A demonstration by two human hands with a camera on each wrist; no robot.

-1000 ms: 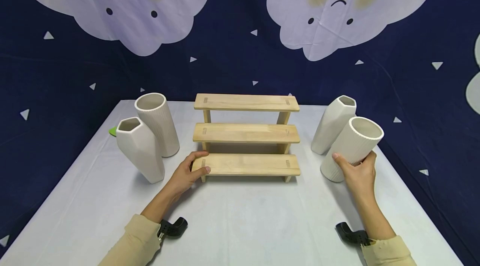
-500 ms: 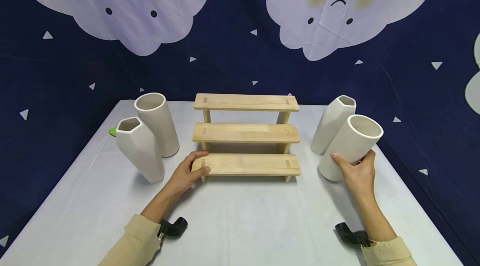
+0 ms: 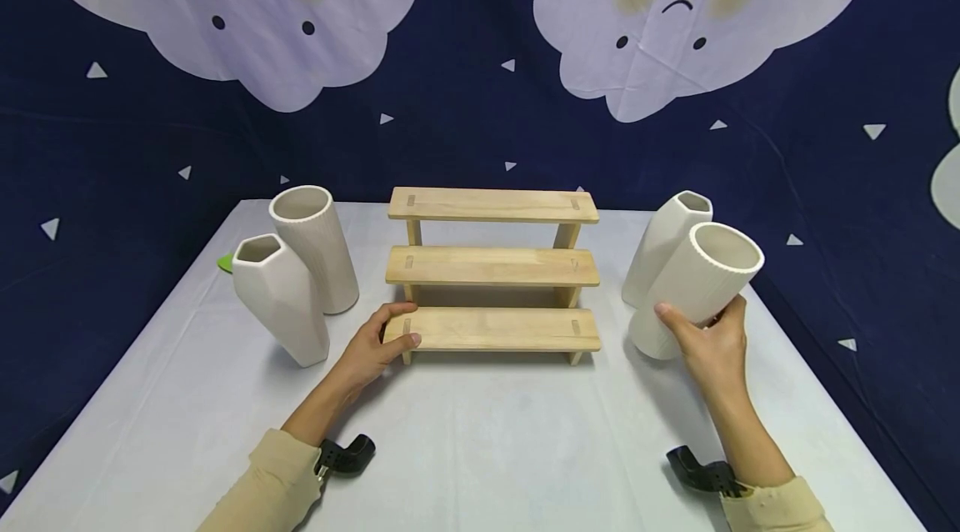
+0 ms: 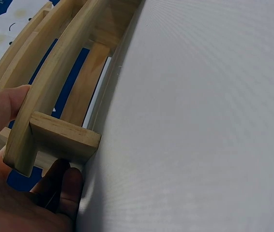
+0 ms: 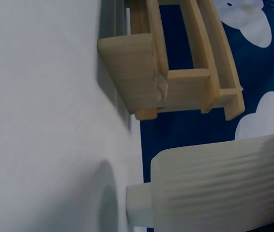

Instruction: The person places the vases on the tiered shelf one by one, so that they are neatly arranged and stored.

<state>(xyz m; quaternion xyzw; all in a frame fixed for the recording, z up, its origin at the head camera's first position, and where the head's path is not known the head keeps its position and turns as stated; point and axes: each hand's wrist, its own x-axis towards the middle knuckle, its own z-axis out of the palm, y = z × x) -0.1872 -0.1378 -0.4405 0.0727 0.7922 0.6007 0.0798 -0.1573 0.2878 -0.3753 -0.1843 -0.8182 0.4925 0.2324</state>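
My left hand (image 3: 372,348) grips the left end of the lowest step of a three-tier wooden stand (image 3: 491,330). In the left wrist view its thumb lies over the step (image 4: 54,82), and other fingers curl below by the leg. On the right, my right hand (image 3: 716,348) holds a white ribbed cylindrical vase (image 3: 693,286), tilted with its mouth to the right. A gap and a shadow separate the vase's base from the table in the right wrist view. Just behind it stands a white faceted vase (image 3: 663,244), partly hidden.
Left of the stand are another faceted vase (image 3: 285,298) and another ribbed vase (image 3: 318,248). A small green object (image 3: 225,263) peeks out behind them. White cloth covers the table (image 3: 487,449); a dark blue curtain (image 3: 450,132) with clouds hangs behind.
My right hand has raised the ribbed vase slightly and moved it a little to the left, so it covers more of the faceted vase. My left hand and the stand stay put.
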